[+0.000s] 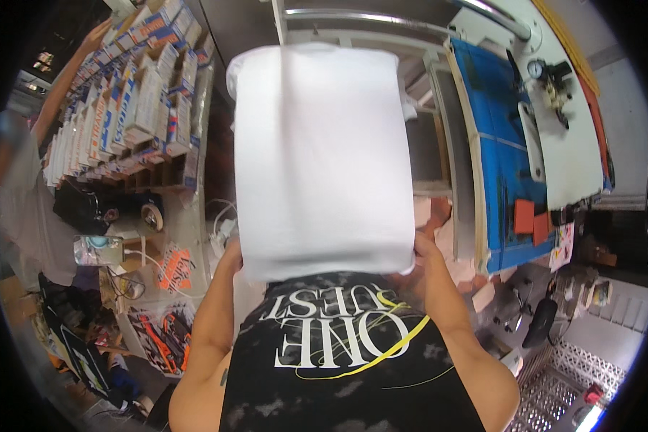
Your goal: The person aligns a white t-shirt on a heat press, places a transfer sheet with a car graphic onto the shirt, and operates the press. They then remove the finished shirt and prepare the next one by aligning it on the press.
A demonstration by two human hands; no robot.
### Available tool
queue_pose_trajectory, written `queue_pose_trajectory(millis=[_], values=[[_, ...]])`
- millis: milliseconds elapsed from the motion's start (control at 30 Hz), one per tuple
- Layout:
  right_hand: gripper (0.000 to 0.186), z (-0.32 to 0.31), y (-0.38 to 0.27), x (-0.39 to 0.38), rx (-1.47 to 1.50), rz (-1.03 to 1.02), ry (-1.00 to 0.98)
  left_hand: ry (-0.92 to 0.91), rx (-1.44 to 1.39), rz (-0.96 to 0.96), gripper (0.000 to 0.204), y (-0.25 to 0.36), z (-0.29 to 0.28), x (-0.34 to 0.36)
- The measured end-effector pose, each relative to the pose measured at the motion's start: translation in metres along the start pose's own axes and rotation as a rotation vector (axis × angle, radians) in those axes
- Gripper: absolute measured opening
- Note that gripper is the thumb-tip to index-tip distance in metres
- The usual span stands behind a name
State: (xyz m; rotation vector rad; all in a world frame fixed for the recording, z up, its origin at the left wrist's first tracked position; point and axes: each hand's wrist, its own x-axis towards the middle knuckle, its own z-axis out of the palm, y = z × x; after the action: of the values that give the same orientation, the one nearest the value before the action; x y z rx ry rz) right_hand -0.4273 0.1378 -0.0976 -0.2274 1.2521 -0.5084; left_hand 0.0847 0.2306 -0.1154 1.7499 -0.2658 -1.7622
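Both forearms rise from below, left hand [232, 253] and right hand [423, 248] each closed on a lower corner of the raised white cloth [320, 158].

Stacked boxes [133, 101] are being reached by another person's arm [61, 83] | tape roll [151, 214] is being kept below | blue-topped table [500, 158] is being seen opposite

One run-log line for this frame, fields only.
left hand: grips white garment lower left edge | right hand: grips lower right edge | garment: held up, spread | beyond: blue-topped table
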Motion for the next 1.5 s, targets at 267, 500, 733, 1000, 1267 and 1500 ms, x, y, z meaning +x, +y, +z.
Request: queue_pose_trajectory(millis=[267,500,733,1000,1267,1500], values=[[0.062,0.106,-0.206,0.079,0.192,-0.462,-0.233,-0.403,-0.536,0.359,0.09,0.224,0.009,0.123],[0.048,0.092,-0.313,0.16,0.355,-0.665,0.134,-0.213,-0.601,0.444,0.062,0.318,-0.033,0.185],[0.047,0.058,-0.295,0.206,0.193,-0.623,0.463,0.036,-0.665,0.532,0.047,0.309,-0.045,0.219],[0.049,0.04,-0.313,0.206,0.225,-0.426,0.336,0.149,-0.729,0.632,0.038,0.298,-0.028,0.22],[0.047,0.039,-0.309,0.211,0.249,-0.519,0.179,0.092,-0.826,0.623,0.038,0.291,-0.046,0.246],[0.046,0.089,-0.299,0.168,-0.452,-0.734,0.644,0.383,-0.087,0.352,0.05,0.286,-0.024,0.242]])
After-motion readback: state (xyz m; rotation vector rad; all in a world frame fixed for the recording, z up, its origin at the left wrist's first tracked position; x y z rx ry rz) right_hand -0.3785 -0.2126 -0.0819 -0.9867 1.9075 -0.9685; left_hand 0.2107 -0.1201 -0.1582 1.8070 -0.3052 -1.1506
